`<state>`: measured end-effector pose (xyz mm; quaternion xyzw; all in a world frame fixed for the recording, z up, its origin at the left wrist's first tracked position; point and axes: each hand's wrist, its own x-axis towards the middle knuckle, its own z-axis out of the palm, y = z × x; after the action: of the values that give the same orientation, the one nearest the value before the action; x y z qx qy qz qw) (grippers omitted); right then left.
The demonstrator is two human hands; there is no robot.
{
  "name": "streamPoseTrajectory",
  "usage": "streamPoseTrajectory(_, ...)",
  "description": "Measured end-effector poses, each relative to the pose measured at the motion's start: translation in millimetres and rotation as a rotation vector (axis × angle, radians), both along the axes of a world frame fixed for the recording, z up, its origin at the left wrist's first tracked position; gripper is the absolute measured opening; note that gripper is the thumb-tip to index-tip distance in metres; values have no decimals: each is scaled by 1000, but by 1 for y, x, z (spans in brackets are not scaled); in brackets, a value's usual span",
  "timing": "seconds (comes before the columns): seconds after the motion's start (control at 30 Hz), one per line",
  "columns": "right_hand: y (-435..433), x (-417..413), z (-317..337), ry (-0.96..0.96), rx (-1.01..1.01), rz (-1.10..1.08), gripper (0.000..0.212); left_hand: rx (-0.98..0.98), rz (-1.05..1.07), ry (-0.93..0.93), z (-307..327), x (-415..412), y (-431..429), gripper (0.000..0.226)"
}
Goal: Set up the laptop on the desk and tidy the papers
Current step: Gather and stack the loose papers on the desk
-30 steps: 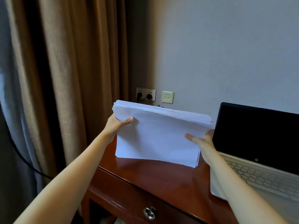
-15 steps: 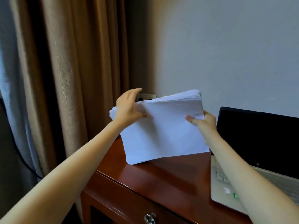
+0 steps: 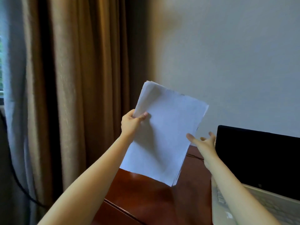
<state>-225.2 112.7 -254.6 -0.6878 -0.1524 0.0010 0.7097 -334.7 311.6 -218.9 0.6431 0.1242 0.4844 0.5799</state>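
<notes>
A thick stack of white papers (image 3: 164, 132) is held upright and tilted above the reddish wooden desk (image 3: 146, 195), its long side now vertical. My left hand (image 3: 132, 122) grips the stack's upper left edge, thumb on the front sheet. My right hand (image 3: 203, 143) is beside the stack's right edge with its fingers spread, holding nothing. The open laptop (image 3: 258, 158) stands at the right on the desk, screen dark, pale keyboard partly behind my right forearm.
Brown curtains (image 3: 78, 95) hang at the left next to a pale sheer curtain (image 3: 14, 95). A plain wall (image 3: 227, 62) rises behind the desk. A dark cable (image 3: 194, 156) lies on the desk behind the papers.
The stack has been turned from landscape to portrait and lifted. My right hand has let go of its right edge and opened; my left hand now grips the upper left edge.
</notes>
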Motion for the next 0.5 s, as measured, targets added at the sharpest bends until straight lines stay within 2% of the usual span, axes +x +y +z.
streamPoseTrajectory(0.07, 9, -2, -10, 92, 115, 245, 51, -98, -70, -58, -6, 1, -5, 11)
streamPoseTrajectory(0.13, 17, -2, -15, 19, 167, 223, 30, -140, -120, -72, -13, 2, -10, 9)
streamPoseTrajectory(0.23, 18, -3, -15, -55, 202, 154, 24, -161, -161, -55, -23, 8, -7, 9)
streamPoseTrajectory(0.37, 13, -1, -16, -105, 182, 188, 21, -121, -224, 1, -34, 10, -1, 14)
streamPoseTrajectory(0.5, 8, 6, -9, -92, 218, 208, 37, -37, -250, 46, -32, 7, -1, 57)
